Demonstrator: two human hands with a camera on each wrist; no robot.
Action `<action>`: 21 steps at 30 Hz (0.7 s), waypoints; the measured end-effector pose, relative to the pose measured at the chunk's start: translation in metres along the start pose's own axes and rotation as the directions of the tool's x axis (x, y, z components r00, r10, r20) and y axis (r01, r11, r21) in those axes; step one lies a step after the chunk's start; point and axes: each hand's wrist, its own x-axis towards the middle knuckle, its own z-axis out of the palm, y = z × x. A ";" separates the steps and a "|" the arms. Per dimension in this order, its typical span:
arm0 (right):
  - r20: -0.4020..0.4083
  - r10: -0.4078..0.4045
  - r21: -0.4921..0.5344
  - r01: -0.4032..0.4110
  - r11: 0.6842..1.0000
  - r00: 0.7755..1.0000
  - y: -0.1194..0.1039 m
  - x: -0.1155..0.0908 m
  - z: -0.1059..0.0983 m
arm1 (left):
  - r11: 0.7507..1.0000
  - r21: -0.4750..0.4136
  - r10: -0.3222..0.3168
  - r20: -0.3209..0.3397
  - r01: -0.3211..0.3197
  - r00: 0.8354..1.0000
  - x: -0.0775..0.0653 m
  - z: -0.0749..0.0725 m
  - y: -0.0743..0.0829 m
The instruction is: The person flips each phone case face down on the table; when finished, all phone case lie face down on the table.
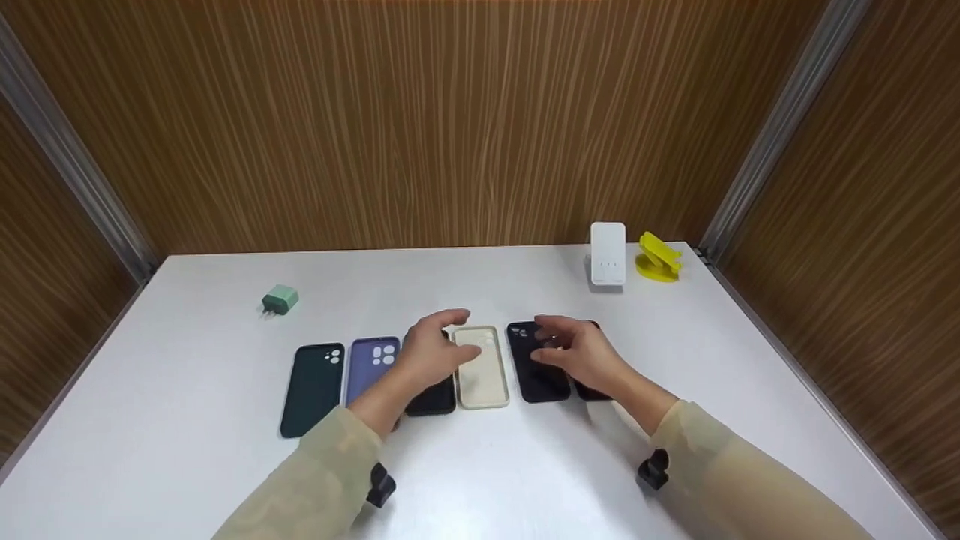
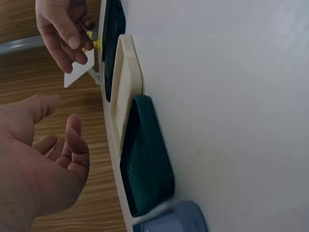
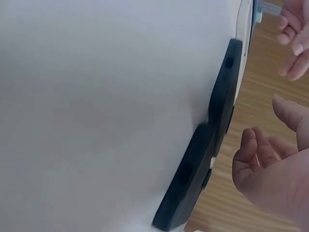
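Several phone cases lie in a row on the white table. From the left come a dark green case (image 1: pixel 311 390), a purple case (image 1: pixel 366 367), a dark case (image 1: pixel 435 399), a cream case (image 1: pixel 482 375), a black case (image 1: pixel 541 379) and another dark case (image 1: pixel 592 392). My left hand (image 1: pixel 433 354) hovers over the dark and cream cases, partly hiding the dark one. Above the two rightmost cases is my right hand (image 1: pixel 586 356), covering much of the last. Both wrist views show the left hand (image 2: pixel 48 164) and right hand (image 3: pixel 273 169) empty, fingers loosely bent.
A green plug charger (image 1: pixel 280 299) lies at the back left of the table (image 1: pixel 187 360). At the back right stand a white phone stand (image 1: pixel 607 255) and a yellow folding stand (image 1: pixel 658 257). Wood-grain panels (image 1: pixel 420 127) enclose the back and sides.
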 end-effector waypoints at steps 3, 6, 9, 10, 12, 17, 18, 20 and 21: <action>0.002 -0.013 0.011 0.013 1.000 1.000 -0.005 0.002 0.009 | 1.000 0.020 -0.012 0.010 0.011 1.000 -0.004 -0.007 -0.009; 0.005 -0.025 0.002 0.025 1.000 1.000 -0.008 0.004 0.018 | 0.999 0.053 -0.011 0.028 0.009 1.000 -0.008 -0.010 -0.016; 0.012 -0.032 -0.007 0.032 0.999 0.999 -0.009 0.005 0.023 | 0.995 0.100 0.004 0.059 -0.010 0.998 -0.010 -0.009 -0.021; 0.016 -0.033 -0.012 0.033 0.999 0.999 -0.009 0.005 0.024 | 0.993 0.118 0.013 0.067 -0.020 0.998 -0.011 -0.009 -0.022; 0.026 -0.035 -0.024 0.036 0.999 0.999 -0.010 0.006 0.028 | 0.989 0.145 0.026 0.088 -0.038 0.996 -0.012 -0.009 -0.026; 0.068 -0.036 -0.042 0.039 0.998 0.997 -0.010 0.007 0.033 | 0.973 0.209 0.068 0.126 -0.093 0.990 -0.013 -0.008 -0.031; 0.077 -0.038 -0.041 0.042 0.998 0.996 -0.010 0.007 0.034 | 0.972 0.216 0.070 0.131 -0.097 0.989 -0.013 -0.007 -0.032; 0.091 -0.047 -0.044 0.052 0.998 0.995 -0.010 0.007 0.034 | 0.969 0.228 0.067 0.137 -0.097 0.988 -0.013 -0.007 -0.032; 0.096 -0.054 -0.047 0.059 0.997 0.994 -0.009 0.008 0.035 | 0.968 0.234 0.062 0.141 -0.095 0.988 -0.012 -0.007 -0.032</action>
